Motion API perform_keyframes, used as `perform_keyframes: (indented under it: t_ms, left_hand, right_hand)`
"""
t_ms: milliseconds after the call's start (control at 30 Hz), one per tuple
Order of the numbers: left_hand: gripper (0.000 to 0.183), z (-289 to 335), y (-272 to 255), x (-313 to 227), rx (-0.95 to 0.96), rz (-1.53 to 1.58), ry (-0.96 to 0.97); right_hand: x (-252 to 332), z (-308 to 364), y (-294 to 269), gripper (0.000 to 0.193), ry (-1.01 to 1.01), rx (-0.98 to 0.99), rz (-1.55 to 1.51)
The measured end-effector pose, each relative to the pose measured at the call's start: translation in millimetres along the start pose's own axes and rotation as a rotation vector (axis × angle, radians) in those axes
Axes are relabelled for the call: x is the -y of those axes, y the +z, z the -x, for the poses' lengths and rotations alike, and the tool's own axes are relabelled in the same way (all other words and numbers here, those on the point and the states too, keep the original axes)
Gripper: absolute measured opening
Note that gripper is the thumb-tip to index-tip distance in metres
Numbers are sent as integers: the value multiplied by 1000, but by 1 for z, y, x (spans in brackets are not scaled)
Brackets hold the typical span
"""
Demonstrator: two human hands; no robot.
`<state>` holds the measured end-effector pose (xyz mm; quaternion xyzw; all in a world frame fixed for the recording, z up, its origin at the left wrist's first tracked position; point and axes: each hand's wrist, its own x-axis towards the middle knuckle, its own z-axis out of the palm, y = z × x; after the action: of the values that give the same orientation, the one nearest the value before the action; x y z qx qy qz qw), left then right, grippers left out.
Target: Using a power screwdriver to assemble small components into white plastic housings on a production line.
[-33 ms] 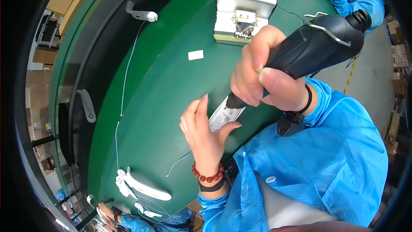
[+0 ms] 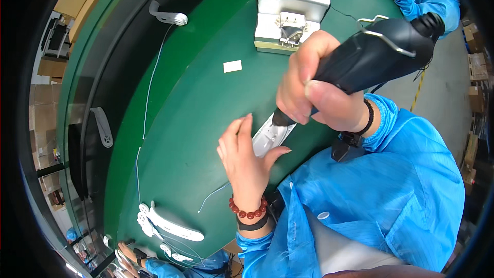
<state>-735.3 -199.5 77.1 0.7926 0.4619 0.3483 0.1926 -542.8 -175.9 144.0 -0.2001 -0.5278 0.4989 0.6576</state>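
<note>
My right hand (image 2: 324,80) is wrapped round a black electric screwdriver (image 2: 381,54) with a wire hanging loop near its cable end. The tool slants down to the left, and its dark nose meets the far end of a long white plastic housing (image 2: 267,138). That housing lies hollow side up on the green table, with ribs and posts inside. My left hand (image 2: 244,149) steadies it, fingers along its left side and thumb at its near end. The bit's tip and any screw under it are hidden.
At the back stands a grey-white machine (image 2: 290,13); a small white card (image 2: 232,66) lies before it. Curved white parts (image 2: 175,226) with thin cables sit front left. More parts rest on the dark belt (image 2: 103,126) at left. Co-workers' arms (image 2: 406,5) show at back right and lower left.
</note>
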Motion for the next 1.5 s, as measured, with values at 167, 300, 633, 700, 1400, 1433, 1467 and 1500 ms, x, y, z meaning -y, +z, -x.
perform_keyframes:
  t_ms: [167,300,633,700,1400,1433,1467,1500]
  left_hand:
    - [69,7,2,4,242,-171,-1]
    - [67,8,0,11,222,-163,22]
    - [64,10,-4,18,214,-134,0]
    - [63,10,-5,22,225,-126,-10]
    - [57,26,-7,36,165,-126,37]
    - [57,30,-8,37,171,-115,6]
    - [57,32,-8,37,168,-109,3]
    - [58,34,-9,38,163,-109,1]
  right_hand:
    - [-9,11,-3,20,90,-4,318]
    - [-18,13,5,21,90,-10,338]
    - [-38,12,6,20,120,3,300]
    - [-44,12,7,20,107,-3,326]
    - [-46,14,11,16,2,-99,101]
    - [-36,6,7,21,-70,-83,111]
    - [-24,-3,2,19,-153,-117,148]
    - [-14,-14,-4,17,-220,-128,188]
